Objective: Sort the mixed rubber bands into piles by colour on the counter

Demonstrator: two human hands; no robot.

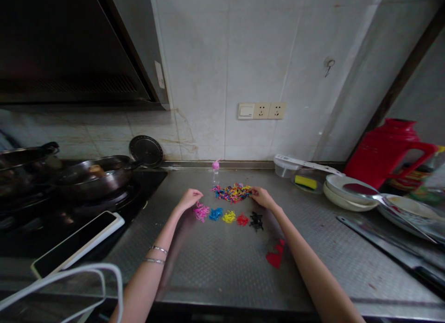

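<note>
A mixed heap of small, colourful rubber bands [232, 193] lies on the metal counter. In front of it is a row of sorted piles: pink bands [201, 212], blue bands [216, 214], yellow bands [228, 216], red bands [242, 219] and black bands [256, 221]. Just above the pink pile, my left hand [189, 199] has its fingertips pinched together; anything between them is too small to make out. My right hand [263, 198] is at the heap's right edge, its fingers closed together against the bands. Whatever they grip is hidden.
Behind the heap stands a small clear bottle with a pink top [216, 166]. A red cut-out piece [276, 254] lies near my right forearm. Pans [93, 179] and a phone [78, 242] are at left; bowls [347, 198], a knife [382, 244] and a red jug [389, 151] at right.
</note>
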